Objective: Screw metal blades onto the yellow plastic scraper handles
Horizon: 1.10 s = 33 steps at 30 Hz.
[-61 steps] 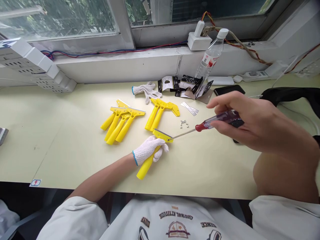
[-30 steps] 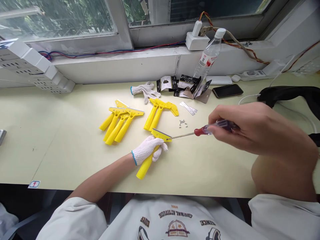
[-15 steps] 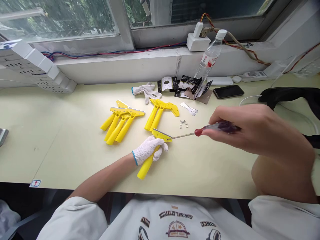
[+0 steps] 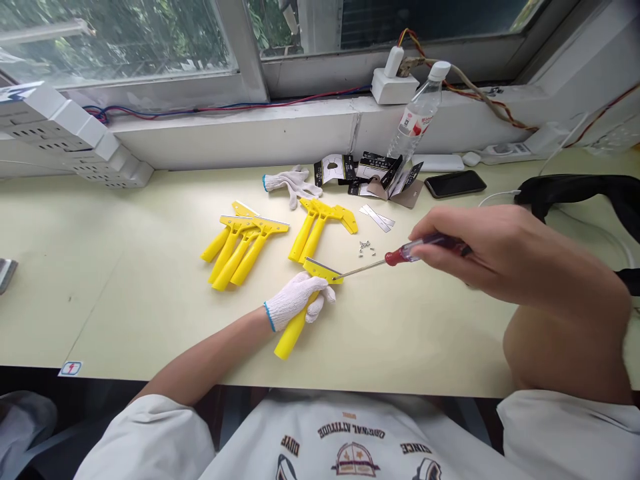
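Observation:
My left hand [image 4: 299, 298], in a white knit glove with a blue cuff, is closed round a yellow scraper [image 4: 291, 337] just below its head. A metal blade edge shows along the top of that head. My bare right hand [image 4: 493, 250] grips a screwdriver [image 4: 399, 255] with a red and clear handle. The screwdriver's tip rests on the right part of the scraper head, at a screw. Small loose screws [image 4: 365, 245] lie beyond the shaft, with loose blades [image 4: 377, 218] behind them. Yellow scraper parts [image 4: 315, 230] without a visible blade lie past my left hand.
Several bladed yellow scrapers [image 4: 247, 250] are piled at the left. Behind lie a spare glove [image 4: 293, 183], black-and-white packaging cards [image 4: 380, 177] and a phone [image 4: 455, 184]. A plastic bottle [image 4: 417, 120] stands by the sill. White boxes [image 4: 75, 137] are stacked at far left.
My right hand has shifted its grip on the screwdriver handle, the fingers now slightly further back, showing more of the red collar. The scraper and my left hand stay put.

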### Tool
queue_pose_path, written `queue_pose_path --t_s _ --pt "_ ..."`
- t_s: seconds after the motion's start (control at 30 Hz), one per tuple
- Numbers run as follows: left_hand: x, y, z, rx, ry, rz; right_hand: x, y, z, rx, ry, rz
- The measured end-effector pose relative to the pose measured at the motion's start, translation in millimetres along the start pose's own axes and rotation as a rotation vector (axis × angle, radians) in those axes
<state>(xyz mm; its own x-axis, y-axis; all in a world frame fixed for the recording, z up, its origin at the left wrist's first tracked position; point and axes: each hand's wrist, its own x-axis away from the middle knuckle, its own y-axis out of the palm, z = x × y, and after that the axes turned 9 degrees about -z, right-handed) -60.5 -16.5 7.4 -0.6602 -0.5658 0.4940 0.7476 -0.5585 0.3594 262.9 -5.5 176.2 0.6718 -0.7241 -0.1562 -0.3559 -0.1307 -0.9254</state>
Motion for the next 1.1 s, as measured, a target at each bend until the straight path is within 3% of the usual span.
queue_pose_path --t_s 0.13,0.33,0.53,0.63,0.83,1.1 --pt "0.7 0.3 0.7 -0.004 0.001 -0.008 -1.9 0.7 0.0 -0.128 -0.162 -0.053" --pt "0.6 0.4 -0.1 0.003 0.012 -0.014 -5.2 10.3 -6.8 0.161 0.049 0.095" --pt "1.0 -0.2 -0.4 0.013 0.009 -0.01 -4.8 5.7 -2.0 0.05 -0.172 0.12" --pt "0.6 -0.4 -0.3 0.024 0.007 -0.014 -3.8 2.2 0.1 -0.061 -0.266 0.04" --pt "0.5 -1.1 -0.2 0.023 0.002 -0.014 -6.6 0.7 -2.2 -0.146 -0.256 -0.018" --pt "1.4 -0.7 1.8 0.019 0.003 -0.026 -7.2 5.0 3.9 -0.243 -0.238 0.195"
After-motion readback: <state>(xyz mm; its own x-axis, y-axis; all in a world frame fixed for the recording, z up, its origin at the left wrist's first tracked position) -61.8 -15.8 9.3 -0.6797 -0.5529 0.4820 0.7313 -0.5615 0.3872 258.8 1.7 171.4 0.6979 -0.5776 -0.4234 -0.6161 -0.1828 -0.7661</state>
